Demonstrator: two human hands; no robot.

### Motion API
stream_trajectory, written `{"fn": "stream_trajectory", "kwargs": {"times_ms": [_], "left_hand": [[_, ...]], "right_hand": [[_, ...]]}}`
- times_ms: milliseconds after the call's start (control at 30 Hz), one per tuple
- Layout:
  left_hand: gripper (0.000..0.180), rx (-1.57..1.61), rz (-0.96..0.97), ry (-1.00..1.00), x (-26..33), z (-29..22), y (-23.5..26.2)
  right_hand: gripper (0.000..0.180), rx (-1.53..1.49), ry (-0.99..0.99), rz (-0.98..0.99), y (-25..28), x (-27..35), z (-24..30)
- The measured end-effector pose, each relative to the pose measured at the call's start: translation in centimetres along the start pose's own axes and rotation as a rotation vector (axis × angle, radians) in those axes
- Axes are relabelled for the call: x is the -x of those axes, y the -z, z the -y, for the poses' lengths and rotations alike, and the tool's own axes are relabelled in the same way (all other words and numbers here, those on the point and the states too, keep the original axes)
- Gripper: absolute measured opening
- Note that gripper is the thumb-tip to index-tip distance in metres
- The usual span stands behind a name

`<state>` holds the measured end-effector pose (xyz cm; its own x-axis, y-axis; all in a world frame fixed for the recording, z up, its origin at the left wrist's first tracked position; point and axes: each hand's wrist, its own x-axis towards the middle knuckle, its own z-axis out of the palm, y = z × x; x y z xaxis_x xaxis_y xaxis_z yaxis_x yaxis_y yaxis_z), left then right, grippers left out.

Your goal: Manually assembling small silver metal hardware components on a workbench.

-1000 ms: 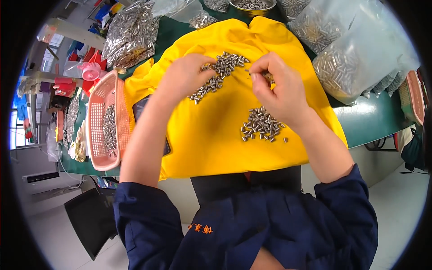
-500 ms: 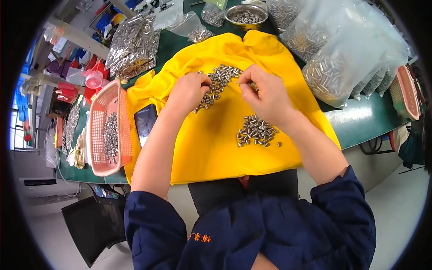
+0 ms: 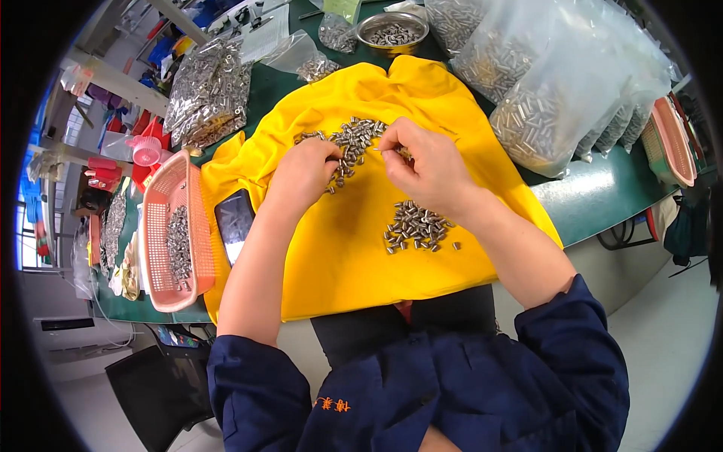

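Note:
A yellow cloth (image 3: 331, 256) lies spread over the table, with two heaps of small silver metal cylinders on it. My left hand (image 3: 305, 175) is at the left side of the far heap (image 3: 358, 135), its thumb and fingers closed together; what they hold, if anything, is hidden. At that heap's right side my right hand (image 3: 431, 167) pinches a tiny metal part (image 3: 377, 149) between thumb and forefinger. More metal shows under its curled fingers. Nearer to me, below the right hand, sits the smaller heap (image 3: 418, 226), with one loose cylinder (image 3: 456, 245) beside it.
On the left stand a pink basket (image 3: 154, 260) with metal parts and a dark phone (image 3: 235, 218). Beyond the cloth are a metal bowl (image 3: 393, 49) of parts and a bag of metal pieces (image 3: 209, 90). Large clear bags (image 3: 535, 120) of cylinders fill the right.
The whole view has shifted a little, so everything sits further left. My left hand has drawn slightly nearer to me along the far heap. The right hand keeps its pinch.

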<state>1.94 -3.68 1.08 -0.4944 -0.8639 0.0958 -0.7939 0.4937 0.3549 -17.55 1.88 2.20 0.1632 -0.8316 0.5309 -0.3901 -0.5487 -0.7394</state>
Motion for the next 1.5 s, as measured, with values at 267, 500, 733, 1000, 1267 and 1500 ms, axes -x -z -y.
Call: {"fn": "stream_trajectory", "kwargs": {"times_ms": [267, 500, 733, 1000, 1267, 1500], "left_hand": [[0.015, 0.261, -0.088, 0.144, -0.1, 0.7, 0.6], [0.017, 0.574, -0.067, 0.309, 0.2, 0.3, 0.6], [0.014, 1.473, -0.029, 0.219, 1.8, -3.2, -0.6], [0.014, 1.456, -0.007, 0.202, 1.9, -3.6, -1.0], [0.012, 1.31, -0.032, 0.178, 2.0, -4.1, -0.8], [0.014, 0.837, -0.034, 0.155, 1.9, -4.9, -0.9]], "right_hand": [[0.007, -0.006, -0.023, 0.025, -0.4, 0.1, -0.3], [0.007, -0.028, -0.077, 0.082, -0.4, 0.1, -0.2], [0.005, -0.341, -0.221, 0.11, 0.3, -0.2, -0.2], [0.005, -0.261, -0.204, 0.177, 0.2, -0.1, -0.2], [0.005, 0.098, -0.015, 0.166, -0.4, 0.3, 0.6], [0.004, 0.147, -0.025, 0.18, -0.4, 0.2, 0.1]]}}
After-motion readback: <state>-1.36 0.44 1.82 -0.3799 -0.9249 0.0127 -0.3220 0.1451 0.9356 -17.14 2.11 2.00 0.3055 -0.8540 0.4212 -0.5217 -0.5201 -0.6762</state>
